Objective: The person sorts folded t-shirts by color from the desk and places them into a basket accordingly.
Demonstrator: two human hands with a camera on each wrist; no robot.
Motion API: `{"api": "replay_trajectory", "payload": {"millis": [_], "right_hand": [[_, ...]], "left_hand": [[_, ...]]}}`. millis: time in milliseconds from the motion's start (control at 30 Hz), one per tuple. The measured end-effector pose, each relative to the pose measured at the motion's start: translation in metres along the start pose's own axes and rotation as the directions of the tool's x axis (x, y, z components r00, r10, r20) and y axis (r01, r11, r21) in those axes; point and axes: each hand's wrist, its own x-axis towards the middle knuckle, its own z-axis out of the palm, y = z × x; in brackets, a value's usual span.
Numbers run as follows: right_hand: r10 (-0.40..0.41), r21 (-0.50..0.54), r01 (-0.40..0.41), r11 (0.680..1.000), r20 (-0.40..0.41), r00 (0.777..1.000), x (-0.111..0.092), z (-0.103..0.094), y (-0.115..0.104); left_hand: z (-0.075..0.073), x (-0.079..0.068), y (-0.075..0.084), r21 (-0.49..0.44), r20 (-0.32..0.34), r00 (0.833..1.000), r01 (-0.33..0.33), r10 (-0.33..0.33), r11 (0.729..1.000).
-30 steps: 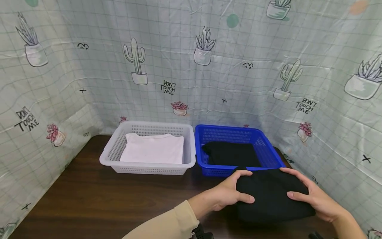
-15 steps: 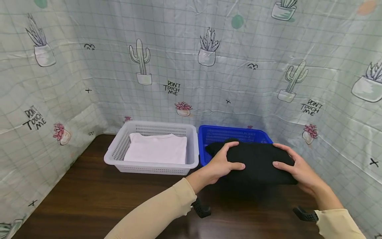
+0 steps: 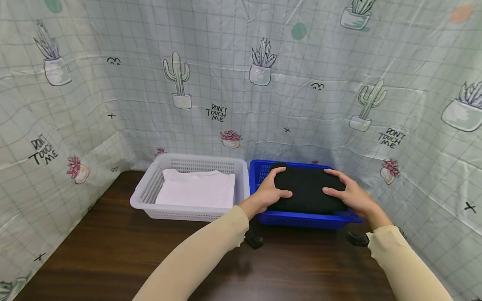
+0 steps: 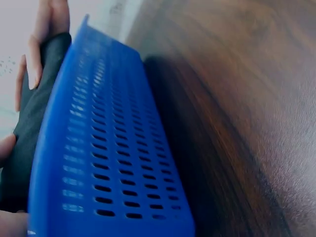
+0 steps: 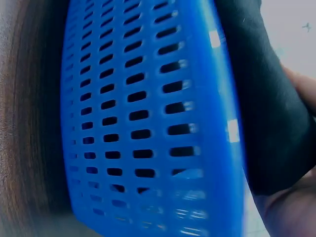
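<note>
A folded black garment (image 3: 308, 190) lies level over the opening of the blue plastic basket (image 3: 305, 219), within its rim. My left hand (image 3: 267, 190) grips the garment's left end, thumb on the top and fingers at the far edge. At the opposite end my right hand (image 3: 352, 194) holds it in the same way. Both wrist views show the black cloth (image 4: 29, 123) at the rim of the slotted blue wall (image 5: 138, 118). Whatever lies under the garment in the basket is hidden.
Left of the blue basket, side by side with it, stands a white plastic basket (image 3: 192, 212) holding a folded white garment (image 3: 197, 190). Both are on a dark wooden table (image 3: 301, 267). A cactus-print curtain (image 3: 211, 75) hangs behind and along both sides.
Both hands have carried the folded black garment forward and slightly left, from in front of the blue basket to over it. Another black garment seen earlier in that basket is now covered.
</note>
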Motion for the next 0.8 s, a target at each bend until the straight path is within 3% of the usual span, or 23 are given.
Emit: {"api": "replay_trajectory", "payload": {"millis": [200,500,800], "right_hand": [[0.024,-0.025,-0.024,0.999,-0.029,0.999,0.018,0.007,0.017],[0.096,-0.047,-0.098,0.994,-0.042,0.994,0.030,0.022,0.035],[0.106,-0.073,-0.108,0.991,-0.033,0.994,0.034,0.024,0.042]], "left_hand": [[0.004,0.014,-0.011,0.012,-0.048,0.998,0.039,-0.039,0.999],[0.012,0.031,-0.021,0.129,-0.161,0.981,0.133,-0.112,0.983],[0.013,0.041,-0.028,0.210,-0.165,0.973,0.193,-0.160,0.958]]}}
